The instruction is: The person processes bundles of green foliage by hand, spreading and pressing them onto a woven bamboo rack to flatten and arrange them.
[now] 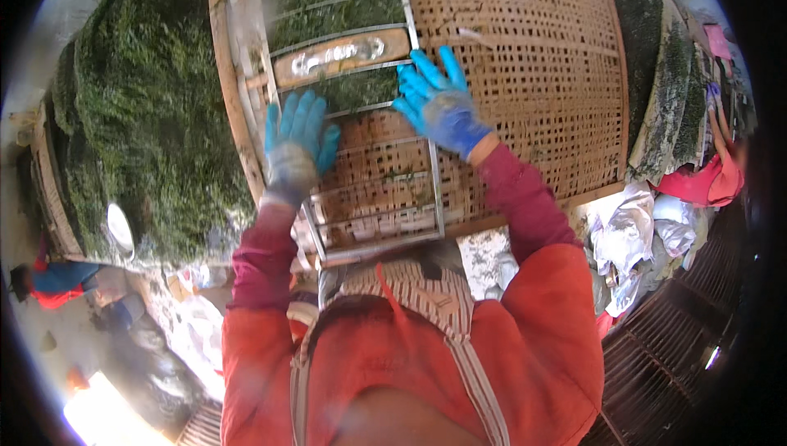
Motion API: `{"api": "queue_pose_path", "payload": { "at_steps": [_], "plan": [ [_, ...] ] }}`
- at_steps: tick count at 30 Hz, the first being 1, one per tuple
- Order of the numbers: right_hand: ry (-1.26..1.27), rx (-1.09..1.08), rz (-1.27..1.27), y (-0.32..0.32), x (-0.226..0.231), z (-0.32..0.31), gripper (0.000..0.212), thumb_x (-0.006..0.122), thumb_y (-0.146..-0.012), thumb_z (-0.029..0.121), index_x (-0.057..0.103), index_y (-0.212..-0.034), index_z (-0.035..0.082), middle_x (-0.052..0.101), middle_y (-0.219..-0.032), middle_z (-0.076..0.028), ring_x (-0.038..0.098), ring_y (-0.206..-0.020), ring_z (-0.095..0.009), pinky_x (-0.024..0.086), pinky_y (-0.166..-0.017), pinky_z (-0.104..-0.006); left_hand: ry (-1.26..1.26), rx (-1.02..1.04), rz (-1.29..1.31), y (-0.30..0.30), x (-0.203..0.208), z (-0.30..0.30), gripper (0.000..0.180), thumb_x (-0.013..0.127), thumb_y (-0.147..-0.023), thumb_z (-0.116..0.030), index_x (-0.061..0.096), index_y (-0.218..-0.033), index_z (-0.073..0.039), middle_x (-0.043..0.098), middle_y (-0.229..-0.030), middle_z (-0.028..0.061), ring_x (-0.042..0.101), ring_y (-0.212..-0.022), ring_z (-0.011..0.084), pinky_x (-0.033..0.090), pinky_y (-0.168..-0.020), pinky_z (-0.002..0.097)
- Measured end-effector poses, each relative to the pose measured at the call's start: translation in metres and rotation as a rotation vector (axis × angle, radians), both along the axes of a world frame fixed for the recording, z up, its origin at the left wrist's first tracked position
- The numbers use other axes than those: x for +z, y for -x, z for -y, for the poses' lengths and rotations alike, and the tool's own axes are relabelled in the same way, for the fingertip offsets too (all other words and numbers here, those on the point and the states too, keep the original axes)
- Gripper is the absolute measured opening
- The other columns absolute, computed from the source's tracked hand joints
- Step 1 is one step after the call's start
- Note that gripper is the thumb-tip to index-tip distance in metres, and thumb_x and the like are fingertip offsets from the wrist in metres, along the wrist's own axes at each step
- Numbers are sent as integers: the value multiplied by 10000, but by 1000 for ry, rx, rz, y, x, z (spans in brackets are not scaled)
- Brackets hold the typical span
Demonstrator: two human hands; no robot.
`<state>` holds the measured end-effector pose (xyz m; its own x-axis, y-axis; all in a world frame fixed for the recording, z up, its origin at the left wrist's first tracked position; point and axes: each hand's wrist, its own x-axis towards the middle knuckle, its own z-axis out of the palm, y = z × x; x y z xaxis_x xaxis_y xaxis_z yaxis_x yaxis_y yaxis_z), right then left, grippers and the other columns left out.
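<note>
A metal frame with thin crossbars [435, 175] lies over a woven bamboo mat [533, 61]. Shredded-looking dark green plant material [332, 7] fills its far part, while its near part shows mostly bare weave. Across the frame rests a wooden bar [398, 42] with a shiny metal handle. My left hand [293, 147], in a blue glove, lies at the frame's left rail, fingers stretched forward, just nearer than the bar. My right hand [438, 102], also gloved in blue, is at the right rail with fingers spread, near the green edge. Neither hand grips anything visible.
A large green heap [147, 102] rises at the left, with a white round dish [120, 228] on its near side. More green material [643, 28] lies beyond the mat's right edge. Silvery bags [627, 229] sit at right. Other people [705, 179] [61, 282] work at both sides.
</note>
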<state>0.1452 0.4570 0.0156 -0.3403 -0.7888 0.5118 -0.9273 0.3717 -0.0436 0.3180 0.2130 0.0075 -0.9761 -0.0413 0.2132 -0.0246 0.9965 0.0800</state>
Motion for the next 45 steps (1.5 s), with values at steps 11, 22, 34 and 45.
{"api": "queue_pose_path", "payload": {
  "at_steps": [11,22,34,45],
  "plan": [
    [-179,458,360,-64,-44,34,458,545,-1028,336,584,-1431,123,596,-1463,-84,545,-1354,-299,384,-1172,-485,-385,82,-256,87,50,15,322,754,-906,-235,699,-1187,-87,644,-1355,125,549,-1318,349,328,-1212,472],
    [-190,549,434,-41,-55,61,538,393,-1086,396,401,-1570,162,470,-1578,-98,458,-1444,-311,279,-1258,-479,-33,4,-248,77,85,-1,296,761,-806,-179,734,-1099,-142,577,-1448,93,385,-1465,387,246,-1246,557],
    [-267,555,516,-44,-30,69,359,684,-946,319,702,-1188,54,727,-1131,-155,676,-1046,-372,534,-948,-464,-224,-117,90,76,-10,-13,418,522,-989,-343,615,-1266,-44,410,-1606,196,289,-1530,394,170,-1271,562],
    [-450,450,328,-58,0,93,537,712,-947,303,600,-1410,54,603,-1423,-167,620,-1235,-339,520,-999,-434,-45,744,144,-81,6,287,1087,840,-764,-542,294,-1620,-154,317,-1636,195,337,-1470,440,300,-1183,608]
  ]
}}
